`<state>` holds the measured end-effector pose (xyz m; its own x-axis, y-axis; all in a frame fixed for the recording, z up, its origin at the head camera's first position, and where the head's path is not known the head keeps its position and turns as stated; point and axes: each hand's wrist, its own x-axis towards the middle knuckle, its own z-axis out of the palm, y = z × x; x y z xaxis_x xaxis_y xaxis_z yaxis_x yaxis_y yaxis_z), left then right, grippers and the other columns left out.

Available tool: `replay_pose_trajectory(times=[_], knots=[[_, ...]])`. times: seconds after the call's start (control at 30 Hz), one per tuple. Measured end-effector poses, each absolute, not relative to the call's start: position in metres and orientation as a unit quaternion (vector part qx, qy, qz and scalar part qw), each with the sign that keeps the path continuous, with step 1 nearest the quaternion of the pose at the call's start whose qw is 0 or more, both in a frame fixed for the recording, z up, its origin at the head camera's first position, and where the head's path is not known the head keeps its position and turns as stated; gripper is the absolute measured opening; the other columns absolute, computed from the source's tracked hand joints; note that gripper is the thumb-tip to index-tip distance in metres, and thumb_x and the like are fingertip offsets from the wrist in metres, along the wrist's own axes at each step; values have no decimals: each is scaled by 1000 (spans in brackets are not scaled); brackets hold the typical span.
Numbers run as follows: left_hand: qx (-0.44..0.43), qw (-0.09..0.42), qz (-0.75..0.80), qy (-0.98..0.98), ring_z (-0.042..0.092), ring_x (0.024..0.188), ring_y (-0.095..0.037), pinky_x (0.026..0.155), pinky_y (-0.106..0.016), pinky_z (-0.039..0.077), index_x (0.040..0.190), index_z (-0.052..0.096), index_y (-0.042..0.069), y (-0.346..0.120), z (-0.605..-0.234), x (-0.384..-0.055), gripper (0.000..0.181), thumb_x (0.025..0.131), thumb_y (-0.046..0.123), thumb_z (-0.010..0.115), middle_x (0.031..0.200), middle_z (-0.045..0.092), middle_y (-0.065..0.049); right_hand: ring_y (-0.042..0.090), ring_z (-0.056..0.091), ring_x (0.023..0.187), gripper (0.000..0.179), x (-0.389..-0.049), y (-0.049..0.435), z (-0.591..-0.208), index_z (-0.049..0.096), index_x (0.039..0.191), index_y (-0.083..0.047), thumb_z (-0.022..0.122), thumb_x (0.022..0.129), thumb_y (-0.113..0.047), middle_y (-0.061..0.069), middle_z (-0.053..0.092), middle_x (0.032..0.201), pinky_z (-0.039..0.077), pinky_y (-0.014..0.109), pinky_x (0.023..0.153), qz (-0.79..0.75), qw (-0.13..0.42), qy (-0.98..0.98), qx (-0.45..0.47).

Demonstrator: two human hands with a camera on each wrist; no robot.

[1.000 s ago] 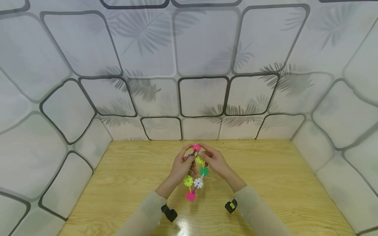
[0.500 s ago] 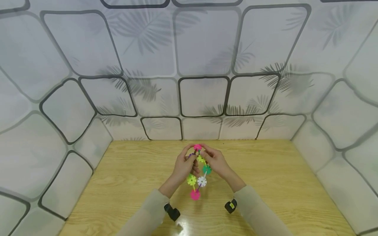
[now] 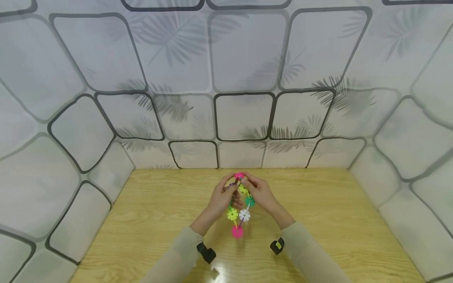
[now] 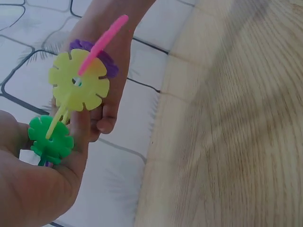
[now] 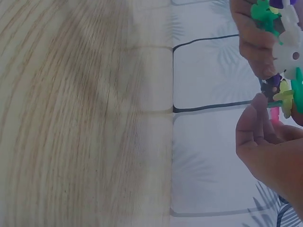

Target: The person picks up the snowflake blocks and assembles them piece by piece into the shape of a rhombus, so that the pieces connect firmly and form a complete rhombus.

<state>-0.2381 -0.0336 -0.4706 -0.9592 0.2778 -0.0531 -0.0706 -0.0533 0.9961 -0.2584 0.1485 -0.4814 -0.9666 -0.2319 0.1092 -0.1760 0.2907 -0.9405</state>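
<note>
A ring of interlocking plastic snowflake discs hangs between my hands above the table. At its top, the fingers of both hands pinch around a pink disc point(image 3: 239, 176). My left hand point(image 3: 218, 199) grips the ring's left side and hides part of it; a green disc point(image 4: 57, 145) shows by its palm in the left wrist view. On the other side my right hand point(image 3: 261, 195) holds near a yellow disc point(image 3: 243, 188) and a teal-green one point(image 3: 249, 201). Lower down hang a white disc point(image 3: 244, 215), another yellow disc point(image 3: 232, 214) and a bottom pink disc point(image 3: 237, 232).
Below the hands lies a wood-grain table point(image 3: 170, 204). Patterned white cloth walls point(image 3: 244, 118) rise behind it and on both sides. Black wrist cameras sit on the left sleeve point(image 3: 170, 255) and the right sleeve point(image 3: 315, 251).
The ring has shifted right and slightly up, its lower end swinging the most. My left hand has moved a little right, while the right hand is almost still; both keep their grip.
</note>
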Motion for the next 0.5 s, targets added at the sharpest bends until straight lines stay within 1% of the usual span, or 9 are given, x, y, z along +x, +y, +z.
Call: replay_pose_trajectory(times=[0.07, 0.1, 0.17, 0.2, 0.27, 0.3, 0.33, 0.4, 0.5], knots=[[82, 125, 714, 684, 71, 65, -13, 64, -31, 65, 166, 33, 13, -37, -472, -240, 57, 111, 14, 48, 82, 68, -8, 13, 60, 91, 51, -260, 149, -484, 48, 158, -9, 54, 112, -29, 20, 72, 126, 50, 25, 77, -583, 30, 803, -123], [81, 129, 709, 688, 72, 68, -14, 65, -31, 65, 166, 33, 14, -38, -472, -240, 57, 111, 15, 48, 85, 70, -10, 13, 58, 88, 51, -261, 150, -485, 48, 159, -10, 54, 112, -30, 20, 72, 122, 48, 25, 76, -582, 35, 803, -123], [82, 136, 697, 700, 74, 73, -18, 67, -31, 64, 166, 33, 17, -42, -473, -242, 59, 109, 15, 49, 95, 74, -18, 14, 54, 84, 51, -263, 150, -488, 47, 160, -12, 53, 112, -31, 21, 70, 117, 46, 26, 75, -583, 43, 802, -122], [82, 139, 690, 705, 75, 74, -18, 67, -31, 64, 167, 32, 18, -44, -474, -243, 61, 109, 16, 50, 100, 75, -21, 14, 54, 85, 51, -264, 150, -489, 46, 160, -13, 53, 113, -31, 20, 69, 118, 45, 27, 76, -582, 45, 802, -122], [82, 146, 682, 712, 76, 77, -19, 69, -31, 64, 167, 33, 19, -46, -475, -244, 63, 107, 15, 52, 109, 74, -27, 15, 57, 90, 51, -265, 150, -490, 45, 161, -14, 52, 113, -32, 20, 69, 121, 46, 27, 79, -583, 50, 802, -121], [85, 147, 676, 717, 77, 78, -18, 70, -32, 64, 166, 33, 19, -48, -476, -245, 63, 107, 15, 53, 113, 73, -29, 17, 60, 96, 51, -265, 150, -491, 45, 161, -15, 51, 113, -31, 20, 69, 125, 47, 28, 81, -584, 51, 801, -120], [90, 147, 673, 719, 77, 79, -19, 71, -33, 65, 166, 34, 17, -49, -477, -245, 62, 107, 14, 52, 117, 71, -32, 19, 63, 102, 51, -265, 150, -491, 45, 161, -15, 51, 113, -31, 20, 68, 130, 48, 29, 84, -583, 49, 802, -121], [99, 146, 671, 720, 78, 82, -19, 76, -37, 67, 165, 36, 13, -50, -480, -247, 58, 109, 13, 52, 122, 68, -35, 24, 65, 111, 51, -267, 149, -492, 45, 161, -15, 51, 113, -31, 20, 68, 135, 52, 33, 89, -584, 45, 802, -119], [105, 142, 673, 718, 79, 88, -28, 82, -44, 67, 162, 39, 8, -51, -484, -249, 53, 111, 11, 51, 127, 63, -37, 32, 67, 118, 52, -269, 148, -494, 45, 161, -16, 52, 113, -32, 20, 70, 134, 56, 43, 96, -583, 41, 804, -112]])
